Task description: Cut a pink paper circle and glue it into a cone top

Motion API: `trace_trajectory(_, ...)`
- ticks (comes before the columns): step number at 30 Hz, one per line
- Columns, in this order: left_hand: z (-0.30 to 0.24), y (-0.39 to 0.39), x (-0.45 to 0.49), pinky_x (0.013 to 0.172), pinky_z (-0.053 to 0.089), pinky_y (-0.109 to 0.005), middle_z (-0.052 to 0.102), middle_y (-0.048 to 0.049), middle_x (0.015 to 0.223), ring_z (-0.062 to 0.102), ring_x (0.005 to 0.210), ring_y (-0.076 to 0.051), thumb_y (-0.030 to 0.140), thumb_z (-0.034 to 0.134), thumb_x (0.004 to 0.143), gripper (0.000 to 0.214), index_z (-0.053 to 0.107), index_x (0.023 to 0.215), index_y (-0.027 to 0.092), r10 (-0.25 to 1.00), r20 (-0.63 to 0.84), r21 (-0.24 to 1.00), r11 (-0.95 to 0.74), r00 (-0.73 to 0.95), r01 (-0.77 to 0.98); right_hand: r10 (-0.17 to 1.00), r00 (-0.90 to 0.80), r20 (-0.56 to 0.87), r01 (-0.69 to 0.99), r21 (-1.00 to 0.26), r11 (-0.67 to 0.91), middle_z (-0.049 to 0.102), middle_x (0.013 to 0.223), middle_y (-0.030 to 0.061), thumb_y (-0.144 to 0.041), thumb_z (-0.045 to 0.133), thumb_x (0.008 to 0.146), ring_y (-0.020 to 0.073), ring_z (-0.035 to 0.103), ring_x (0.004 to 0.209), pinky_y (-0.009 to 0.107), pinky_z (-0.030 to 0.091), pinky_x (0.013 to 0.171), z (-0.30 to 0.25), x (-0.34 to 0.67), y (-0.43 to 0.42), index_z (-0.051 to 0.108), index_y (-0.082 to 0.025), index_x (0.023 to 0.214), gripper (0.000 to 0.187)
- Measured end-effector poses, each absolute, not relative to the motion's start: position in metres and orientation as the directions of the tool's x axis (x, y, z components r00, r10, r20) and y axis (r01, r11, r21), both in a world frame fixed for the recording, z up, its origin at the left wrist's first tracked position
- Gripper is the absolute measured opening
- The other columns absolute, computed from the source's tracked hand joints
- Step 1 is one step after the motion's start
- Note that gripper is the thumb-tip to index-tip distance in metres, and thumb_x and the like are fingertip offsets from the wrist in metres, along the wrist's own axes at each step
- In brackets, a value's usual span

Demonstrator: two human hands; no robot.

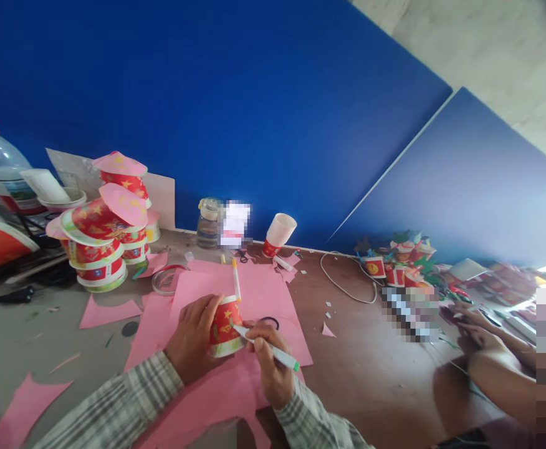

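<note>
My left hand [193, 337] is wrapped round a red paper cup [225, 325] with yellow stars, held upside down over pink paper [258, 287]. My right hand [270, 362] grips a white marker with a green end [266, 348], its tip touching the cup's side. A second pen [236, 279] lies on the pink sheet just behind the cup. A drawn black ring [269, 322] shows on the paper beside my right hand.
A stack of decorated red cups with pink cone tops [107, 224] stands at the left, near a tape roll [164, 279]. A glass jar [208, 222] and a tipped white cup [278, 234] sit by the blue wall. Another person's hands [474, 327] work at the right, beside more cup crafts [397, 262].
</note>
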State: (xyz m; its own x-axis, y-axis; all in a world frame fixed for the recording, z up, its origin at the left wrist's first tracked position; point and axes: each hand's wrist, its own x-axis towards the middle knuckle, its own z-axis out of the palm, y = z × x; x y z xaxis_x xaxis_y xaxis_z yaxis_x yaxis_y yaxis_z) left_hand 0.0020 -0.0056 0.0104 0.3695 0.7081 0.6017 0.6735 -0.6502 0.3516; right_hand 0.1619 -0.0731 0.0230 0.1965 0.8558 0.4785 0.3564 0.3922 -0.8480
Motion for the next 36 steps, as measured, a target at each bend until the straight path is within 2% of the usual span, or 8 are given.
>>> trace_trajectory(5,0.0112,-0.0058,0.0021,0.078,0.041,-0.044,0.05,-0.0142,0.104,0.045,0.097,-0.029,0.062,0.055,0.044,0.095,0.021,0.12,0.017,0.701,0.609,0.347,-0.657,0.371,0.669,0.868,0.161,0.47,0.352,-0.849,0.395,0.06,0.062,-0.0003,-0.038,0.045,0.083,0.0195,0.059,0.059,0.032,0.049,0.065,0.0224,0.1629,-0.073,0.067,-0.024,0.077,0.027)
trace_trajectory(8,0.0108,-0.0057,0.0024,0.078,0.041,-0.043,0.05,-0.0138,0.104,0.045,0.097,-0.029,0.062,0.054,0.044,0.095,0.023,0.12,0.016,0.708,0.605,0.351,-0.649,0.366,0.675,0.874,0.161,0.458,0.341,-0.857,0.386,0.06,0.063,-0.0004,-0.038,0.045,0.083,0.0192,0.059,0.059,0.033,0.049,0.067,0.0193,0.164,-0.0728,0.067,-0.025,0.078,0.026)
trace_trajectory(14,0.0089,-0.0048,0.0023,0.079,0.04,-0.044,0.05,-0.014,0.105,0.044,0.098,-0.029,0.062,0.054,0.045,0.094,0.022,0.12,0.017,0.708,0.6,0.347,-0.65,0.373,0.676,0.872,0.156,0.465,0.316,-0.859,0.402,0.059,0.059,-0.0002,-0.04,0.044,0.083,0.0225,0.062,0.073,0.035,0.049,0.073,0.0199,0.1632,-0.0723,0.066,-0.024,0.079,0.028)
trace_trajectory(21,0.0098,-0.0062,0.0021,0.078,0.041,-0.043,0.05,-0.0143,0.104,0.044,0.098,-0.029,0.062,0.054,0.044,0.095,0.022,0.12,0.016,0.705,0.601,0.344,-0.653,0.376,0.675,0.863,0.155,0.48,0.335,-0.848,0.411,0.06,0.06,0.0001,-0.039,0.045,0.083,0.0226,0.062,0.074,0.034,0.05,0.071,0.025,0.1617,-0.0727,0.067,-0.024,0.079,0.027)
trace_trajectory(27,0.0086,-0.0056,0.0019,0.079,0.04,-0.044,0.05,-0.0144,0.105,0.043,0.098,-0.029,0.062,0.055,0.044,0.095,0.023,0.12,0.015,0.704,0.61,0.349,-0.652,0.365,0.673,0.879,0.167,0.447,0.276,-0.877,0.394,0.059,0.061,-0.0007,-0.037,0.045,0.083,0.017,0.057,0.056,0.027,0.048,0.057,0.0189,0.1632,-0.0714,0.065,-0.022,0.079,0.026)
trace_trajectory(36,0.0073,-0.0049,0.0016,0.078,0.041,-0.045,0.05,-0.0149,0.104,0.043,0.098,-0.03,0.062,0.055,0.044,0.095,0.024,0.12,0.014,0.707,0.604,0.347,-0.649,0.368,0.677,0.884,0.179,0.431,0.27,-0.886,0.378,0.058,0.06,-0.0011,-0.036,0.046,0.083,0.0163,0.056,0.055,0.027,0.048,0.058,0.0163,0.164,-0.0715,0.066,-0.021,0.078,0.025)
